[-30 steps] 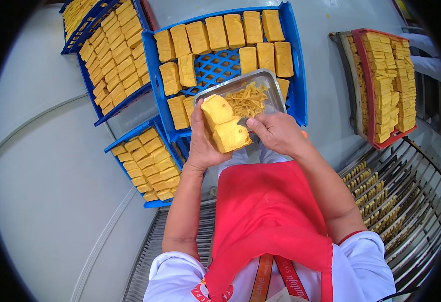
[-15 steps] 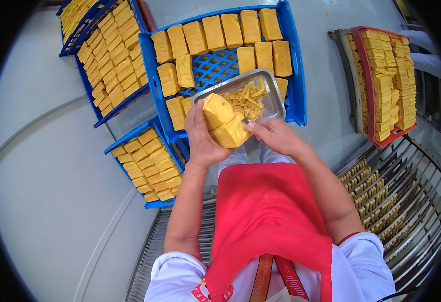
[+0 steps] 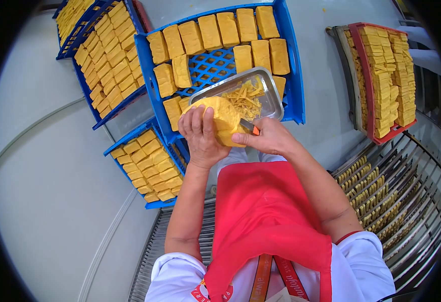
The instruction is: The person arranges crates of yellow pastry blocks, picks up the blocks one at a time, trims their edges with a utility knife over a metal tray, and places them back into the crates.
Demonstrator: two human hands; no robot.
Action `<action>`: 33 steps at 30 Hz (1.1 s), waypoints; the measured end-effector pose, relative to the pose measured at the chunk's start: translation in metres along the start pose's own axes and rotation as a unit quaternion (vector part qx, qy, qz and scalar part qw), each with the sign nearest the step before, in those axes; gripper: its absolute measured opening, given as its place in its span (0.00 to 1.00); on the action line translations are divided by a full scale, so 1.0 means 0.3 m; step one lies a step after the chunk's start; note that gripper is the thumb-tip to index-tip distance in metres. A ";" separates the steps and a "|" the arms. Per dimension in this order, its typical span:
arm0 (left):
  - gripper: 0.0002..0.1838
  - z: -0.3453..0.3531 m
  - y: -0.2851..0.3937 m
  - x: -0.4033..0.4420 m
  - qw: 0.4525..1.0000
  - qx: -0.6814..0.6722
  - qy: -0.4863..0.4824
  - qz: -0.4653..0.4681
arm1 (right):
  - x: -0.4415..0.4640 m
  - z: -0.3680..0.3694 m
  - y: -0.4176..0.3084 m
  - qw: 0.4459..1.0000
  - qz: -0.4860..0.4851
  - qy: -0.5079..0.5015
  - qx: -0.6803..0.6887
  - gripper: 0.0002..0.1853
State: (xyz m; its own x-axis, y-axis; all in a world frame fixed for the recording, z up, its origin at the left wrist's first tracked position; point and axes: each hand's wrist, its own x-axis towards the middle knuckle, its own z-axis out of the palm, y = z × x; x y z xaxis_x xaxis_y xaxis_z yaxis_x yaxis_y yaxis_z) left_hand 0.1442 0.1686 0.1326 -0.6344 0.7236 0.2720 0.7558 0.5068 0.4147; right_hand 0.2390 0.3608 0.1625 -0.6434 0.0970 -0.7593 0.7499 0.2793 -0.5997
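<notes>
My left hand (image 3: 201, 133) is closed on a yellow loaf (image 3: 223, 114), its fingers laid over the left side. In my right hand (image 3: 270, 137) is a small knife (image 3: 251, 127) with an orange and dark handle; its blade is against the loaf's right side, and the thumb presses on the loaf. Under the loaf is a metal tray (image 3: 277, 103) holding thin yellow trimmings (image 3: 245, 98). The tray rests on a blue crate (image 3: 297, 75) with rows of similar loaves. The loaf and hand hide part of the tray's near side.
More blue crates packed with loaves stand at the upper left (image 3: 113, 55) and lower left (image 3: 150, 163). A red crate (image 3: 366, 80) of stacked yellow pieces is at the right. Below it is a metal rack (image 3: 406, 186) with yellow pieces. Another person's white sleeve (image 3: 427, 60) shows at the right edge.
The loaf has been turned in my left hand, whose fingers now lie over its top. My right hand has shifted slightly down and the knife's orange handle has come into view.
</notes>
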 end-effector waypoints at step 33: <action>0.70 -0.075 0.037 0.037 0.915 -0.325 -0.218 -0.099 | 0.009 -0.090 0.006 0.990 -0.136 -0.041 0.006 0.40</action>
State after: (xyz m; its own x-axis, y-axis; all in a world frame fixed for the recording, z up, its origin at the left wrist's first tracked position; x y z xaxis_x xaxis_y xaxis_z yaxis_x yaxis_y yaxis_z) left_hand 0.1418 0.1717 0.1599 -0.5162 0.8380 -0.1771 0.2877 0.3644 0.8857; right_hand 0.2345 0.3873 0.1662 -0.8071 -0.0581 -0.5875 0.5532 0.2733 -0.7869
